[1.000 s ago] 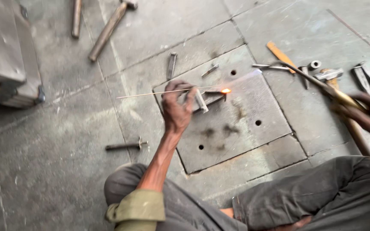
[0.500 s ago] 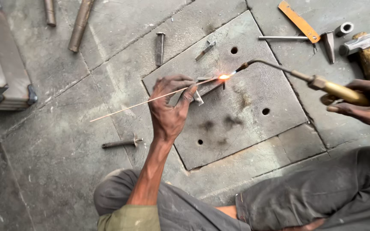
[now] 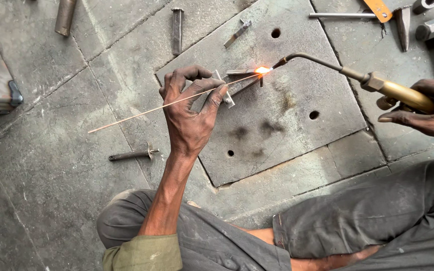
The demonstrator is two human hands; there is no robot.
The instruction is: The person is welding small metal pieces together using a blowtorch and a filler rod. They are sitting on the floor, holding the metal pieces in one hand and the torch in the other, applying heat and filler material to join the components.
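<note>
Our left hand (image 3: 189, 113) pinches the thin rod (image 3: 177, 103), slanting up-right to the flame (image 3: 263, 70); our right hand (image 3: 428, 110) grips the torch (image 3: 372, 80).

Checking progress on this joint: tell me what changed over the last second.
The right hand brought the torch in from the right until its flame met the rod tip. The left hand kept holding the rod over the metal plate.
</note>
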